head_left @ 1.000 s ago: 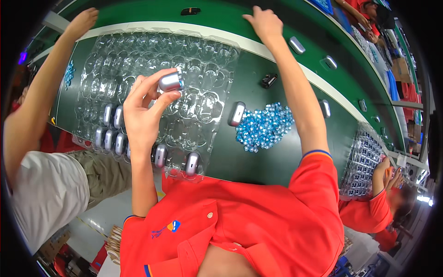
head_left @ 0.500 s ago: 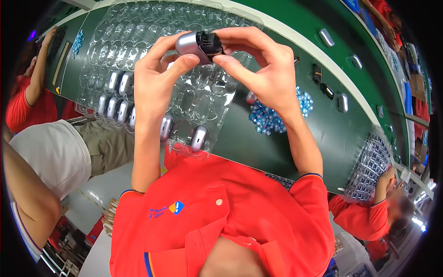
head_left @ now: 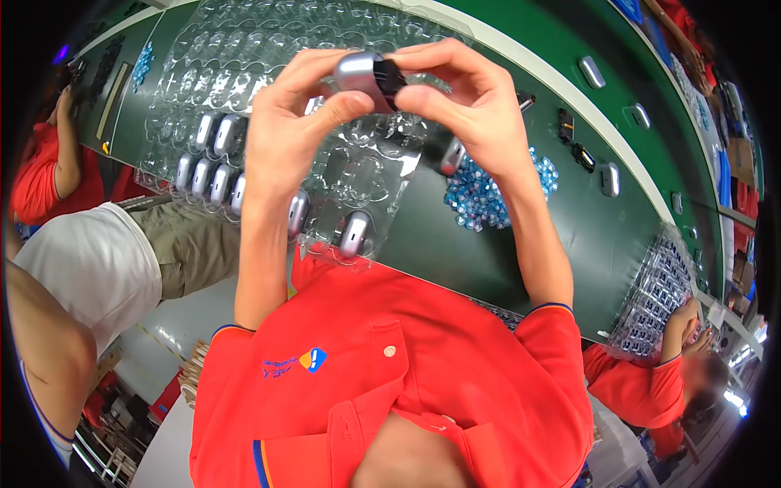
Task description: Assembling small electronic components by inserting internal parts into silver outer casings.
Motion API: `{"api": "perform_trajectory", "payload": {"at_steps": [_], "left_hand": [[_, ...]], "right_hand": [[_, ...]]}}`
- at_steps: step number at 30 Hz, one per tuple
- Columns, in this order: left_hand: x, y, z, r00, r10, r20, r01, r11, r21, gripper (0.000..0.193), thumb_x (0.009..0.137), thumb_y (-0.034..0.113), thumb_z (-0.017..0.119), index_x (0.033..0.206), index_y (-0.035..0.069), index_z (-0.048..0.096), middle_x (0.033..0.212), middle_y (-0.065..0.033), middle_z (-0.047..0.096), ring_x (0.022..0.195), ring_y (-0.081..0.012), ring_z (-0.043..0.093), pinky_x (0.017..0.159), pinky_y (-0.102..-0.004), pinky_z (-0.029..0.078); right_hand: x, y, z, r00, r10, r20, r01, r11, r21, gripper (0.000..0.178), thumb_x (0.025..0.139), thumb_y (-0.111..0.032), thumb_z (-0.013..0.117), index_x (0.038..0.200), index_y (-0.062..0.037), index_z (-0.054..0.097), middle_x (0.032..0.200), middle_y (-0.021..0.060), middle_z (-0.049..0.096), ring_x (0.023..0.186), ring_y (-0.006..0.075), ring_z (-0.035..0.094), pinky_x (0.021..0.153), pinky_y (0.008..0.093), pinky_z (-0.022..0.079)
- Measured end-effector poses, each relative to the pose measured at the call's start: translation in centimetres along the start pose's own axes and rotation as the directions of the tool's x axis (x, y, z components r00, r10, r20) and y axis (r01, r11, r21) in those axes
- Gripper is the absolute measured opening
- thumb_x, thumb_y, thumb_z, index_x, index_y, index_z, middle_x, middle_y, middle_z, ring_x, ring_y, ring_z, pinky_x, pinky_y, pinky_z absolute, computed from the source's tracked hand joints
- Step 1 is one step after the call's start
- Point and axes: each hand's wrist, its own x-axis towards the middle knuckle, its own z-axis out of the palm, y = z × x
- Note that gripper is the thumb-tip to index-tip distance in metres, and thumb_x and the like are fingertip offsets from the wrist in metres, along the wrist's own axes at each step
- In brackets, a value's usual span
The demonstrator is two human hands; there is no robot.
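Note:
A silver rounded case shell [head_left: 355, 71], like that of an earbud charging case, is pinched between the thumb and fingers of my left hand [head_left: 281, 130]. From its right side shows a black plastic insert [head_left: 390, 80], partly inside the shell. My right hand [head_left: 484, 122] grips that insert with thumb and fingers; some fingertips are hidden behind it. Both hands are raised over a clear plastic tray [head_left: 350, 179]. Another silver case [head_left: 452, 154] lies on the table beneath my right hand.
Several silver cases [head_left: 220, 183] sit in the tray's left and near pockets. Right of it lie a heap of small blue pieces [head_left: 480, 199] and black parts [head_left: 582, 157]. More cases [head_left: 592, 71] rest on the green strip beyond a pale rail. Co-workers sit at both sides.
The two hands have come slightly closer together, and less of the black insert sticks out of the shell. Both have shifted a little to the right in view.

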Motion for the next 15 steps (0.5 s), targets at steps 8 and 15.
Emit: {"api": "perform_trajectory", "payload": {"at_steps": [8,15], "left_hand": [[-1.0,0.0,-0.5,0.980,0.087,0.181,-0.069,0.992,-0.104,0.044,0.074,0.021,0.085,0.111,0.001,0.072,0.135,-0.0113,0.053,0.126,-0.0247,0.051,0.096,-0.0367,0.048],[-1.6,0.4,-1.4,0.913,0.225,0.340,-0.231,0.973,-0.022,0.042,0.075,0.007,0.079,0.116,0.002,0.071,0.135,-0.0107,0.055,0.125,-0.0244,0.052,0.098,-0.0356,0.047]], "right_hand": [[-1.0,1.3,1.6,0.906,0.149,0.396,-0.352,0.784,0.510,0.050,0.094,-0.025,0.068,0.130,0.0066,0.056,0.115,0.0113,0.063,0.102,0.0194,0.062,0.091,0.0321,0.048],[-1.3,-1.1,2.9,0.887,0.281,0.365,-0.376,0.900,0.220,0.044,0.095,-0.020,0.065,0.130,0.0049,0.057,0.113,0.0106,0.063,0.102,0.0196,0.063,0.090,0.0320,0.048]]}}
